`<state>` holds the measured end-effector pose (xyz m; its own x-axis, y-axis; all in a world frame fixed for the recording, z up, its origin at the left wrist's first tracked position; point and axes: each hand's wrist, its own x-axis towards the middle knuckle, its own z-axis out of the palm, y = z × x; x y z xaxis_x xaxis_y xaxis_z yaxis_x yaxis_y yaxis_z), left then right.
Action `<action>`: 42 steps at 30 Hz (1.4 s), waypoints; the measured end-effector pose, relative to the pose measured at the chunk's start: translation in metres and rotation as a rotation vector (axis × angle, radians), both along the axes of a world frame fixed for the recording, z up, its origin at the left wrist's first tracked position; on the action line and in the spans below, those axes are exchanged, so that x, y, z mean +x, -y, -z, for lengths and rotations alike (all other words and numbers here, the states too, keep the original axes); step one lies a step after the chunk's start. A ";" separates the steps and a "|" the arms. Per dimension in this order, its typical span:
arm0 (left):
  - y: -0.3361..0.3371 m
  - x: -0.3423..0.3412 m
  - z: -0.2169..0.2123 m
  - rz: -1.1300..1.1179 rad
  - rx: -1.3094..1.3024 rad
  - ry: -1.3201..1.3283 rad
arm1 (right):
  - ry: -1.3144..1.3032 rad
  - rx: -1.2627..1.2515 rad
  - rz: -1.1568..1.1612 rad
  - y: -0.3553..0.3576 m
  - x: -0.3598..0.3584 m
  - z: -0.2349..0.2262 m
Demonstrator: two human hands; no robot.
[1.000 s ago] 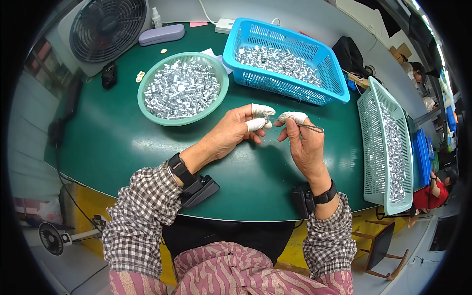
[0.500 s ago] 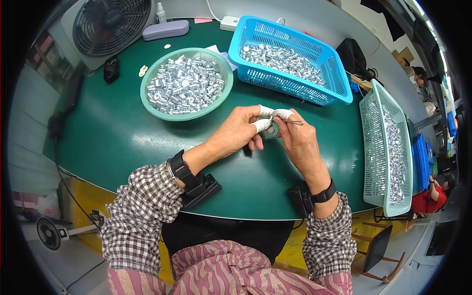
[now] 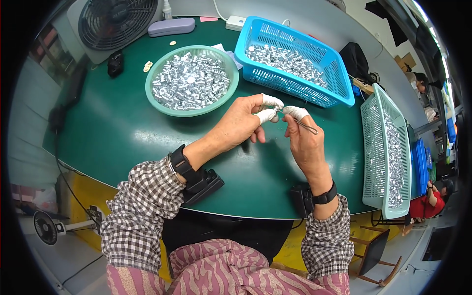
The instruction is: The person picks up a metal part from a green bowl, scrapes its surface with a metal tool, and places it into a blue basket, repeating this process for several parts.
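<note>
My left hand (image 3: 241, 120), with white coverings on thumb and forefinger, pinches a small silvery metal part (image 3: 278, 109) over the middle of the green table. Close on its right, my right hand (image 3: 306, 137) is closed around a thin metal wire tool (image 3: 309, 129) with a rounded, looped end. The tool's tip points at the small part; whether they touch is hard to make out. A white covering also wraps the right forefinger. Beyond my left hand stands a round pale green basket (image 3: 150, 101) heaped with similar silvery metal parts.
A blue rectangular basket (image 3: 295, 88) of metal parts stands at the back. A long pale green basket (image 3: 372, 162) of parts stands at the table's right end. A box fan (image 3: 115, 22), a purple case (image 3: 171, 27) and a black object (image 3: 115, 64) are at the back left.
My right hand has drawn slightly right and away from my left fingers. The wire tool now slants down to the right instead of lying nearly level. My left hand keeps its pinch.
</note>
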<state>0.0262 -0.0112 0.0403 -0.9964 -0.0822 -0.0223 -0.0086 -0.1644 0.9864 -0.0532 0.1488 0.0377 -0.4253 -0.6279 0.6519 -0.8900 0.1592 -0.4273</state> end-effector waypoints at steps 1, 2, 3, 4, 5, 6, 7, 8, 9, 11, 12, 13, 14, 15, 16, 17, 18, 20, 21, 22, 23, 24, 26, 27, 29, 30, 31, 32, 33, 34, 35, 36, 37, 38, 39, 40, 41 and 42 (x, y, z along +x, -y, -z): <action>-0.001 0.000 0.000 -0.007 0.012 0.000 | 0.000 0.000 -0.001 0.000 -0.001 0.000; -0.001 -0.001 -0.001 -0.013 0.023 -0.001 | -0.029 0.019 -0.010 -0.001 -0.001 0.000; -0.002 -0.001 -0.001 -0.020 0.035 -0.001 | -0.058 0.038 -0.019 -0.001 -0.002 0.000; -0.002 0.000 -0.001 -0.021 0.035 -0.001 | -0.086 0.057 -0.027 -0.001 -0.002 0.000; -0.002 0.001 -0.003 -0.016 0.022 0.012 | -0.086 0.057 -0.028 -0.002 -0.002 -0.001; -0.001 0.001 -0.004 -0.009 0.009 0.026 | -0.120 0.063 -0.040 -0.002 -0.001 -0.004; -0.001 0.002 -0.005 -0.003 -0.004 0.039 | -0.154 0.069 -0.053 -0.002 0.000 -0.006; -0.002 0.002 -0.005 -0.002 -0.003 0.040 | -0.189 0.075 -0.065 -0.002 0.001 -0.007; -0.002 0.001 -0.006 0.005 -0.019 0.027 | -0.188 0.076 -0.065 -0.003 0.000 -0.006; -0.004 0.000 -0.006 0.017 -0.051 -0.001 | -0.174 0.097 -0.055 -0.002 -0.004 -0.002; -0.004 0.001 -0.006 0.015 -0.051 -0.001 | -0.167 0.107 -0.050 -0.001 -0.005 -0.002; -0.004 0.001 -0.005 -0.002 -0.039 0.016 | -0.168 0.108 -0.052 -0.001 -0.004 -0.002; -0.004 0.001 -0.005 -0.019 -0.027 0.032 | -0.143 0.072 -0.038 -0.002 -0.002 -0.002; -0.004 0.001 -0.004 -0.036 -0.015 0.049 | -0.118 0.037 -0.023 -0.002 0.000 -0.003; -0.005 0.001 -0.004 -0.039 -0.014 0.049 | -0.093 0.001 -0.010 -0.002 0.002 -0.003; -0.005 0.001 -0.004 -0.025 -0.007 0.040 | -0.092 0.001 -0.012 -0.001 0.001 -0.003; -0.006 0.001 -0.005 -0.011 0.000 0.031 | -0.097 0.019 -0.012 0.000 0.000 -0.002; -0.006 0.002 -0.005 0.002 0.006 0.024 | -0.106 0.054 -0.013 0.002 -0.001 -0.002; -0.006 0.002 -0.006 0.002 0.015 0.024 | -0.106 0.055 -0.012 0.001 0.000 -0.002; -0.006 0.002 -0.006 0.002 0.024 0.025 | -0.109 0.032 0.007 0.000 0.001 -0.003; -0.006 0.002 -0.007 0.002 0.033 0.025 | -0.112 0.008 0.027 -0.002 0.002 -0.003; -0.006 0.002 -0.006 0.002 0.033 0.026 | -0.114 -0.016 0.046 -0.002 0.003 -0.004; -0.009 0.003 -0.005 -0.009 -0.023 -0.013 | -0.168 -0.028 0.045 0.000 0.001 -0.002; -0.010 0.003 -0.005 -0.012 -0.050 -0.032 | -0.222 -0.039 0.045 0.002 -0.001 -0.001; -0.011 0.002 -0.006 -0.020 -0.045 -0.019 | -0.276 -0.050 0.046 0.002 -0.001 -0.001; -0.011 0.002 -0.007 -0.029 -0.040 -0.006 | -0.272 -0.072 0.070 0.001 0.000 -0.001; -0.010 0.002 -0.008 -0.042 -0.036 0.008 | -0.267 -0.097 0.091 0.000 0.002 -0.002; -0.010 0.002 -0.007 -0.044 -0.036 0.008 | -0.261 -0.121 0.111 0.000 0.003 -0.003; -0.010 0.002 -0.006 -0.028 -0.021 0.007 | -0.261 -0.121 0.110 0.001 0.004 -0.005; -0.010 0.002 -0.004 -0.013 -0.007 0.006 | -0.247 -0.101 0.096 0.002 0.005 -0.007; -0.010 0.003 -0.003 0.002 0.008 0.005 | -0.234 -0.081 0.082 0.003 0.006 -0.008; -0.010 0.002 -0.004 0.002 0.008 0.005 | -0.220 -0.061 0.069 0.003 0.006 -0.009; -0.011 0.002 -0.004 0.000 -0.004 0.008 | -0.220 -0.060 0.069 0.003 0.005 -0.008; -0.011 0.002 -0.005 -0.001 -0.016 0.010 | -0.218 -0.043 0.071 0.002 0.004 -0.008; -0.011 0.001 -0.006 -0.003 -0.028 0.013 | -0.215 -0.026 0.074 0.002 0.003 -0.007; -0.010 0.001 -0.004 -0.004 -0.027 0.013 | -0.213 -0.008 0.077 0.001 0.001 -0.006; -0.009 0.000 -0.002 -0.002 -0.029 0.033 | -0.212 -0.008 0.078 0.002 0.001 -0.004; -0.008 0.000 0.001 0.001 -0.031 0.053 | -0.192 0.001 0.070 0.004 0.001 -0.002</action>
<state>0.0260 -0.0030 0.0392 -0.9939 -0.0830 -0.0726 -0.0611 -0.1342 0.9891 -0.0522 0.1448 0.0398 -0.3358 -0.6019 0.7245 -0.9419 0.2237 -0.2507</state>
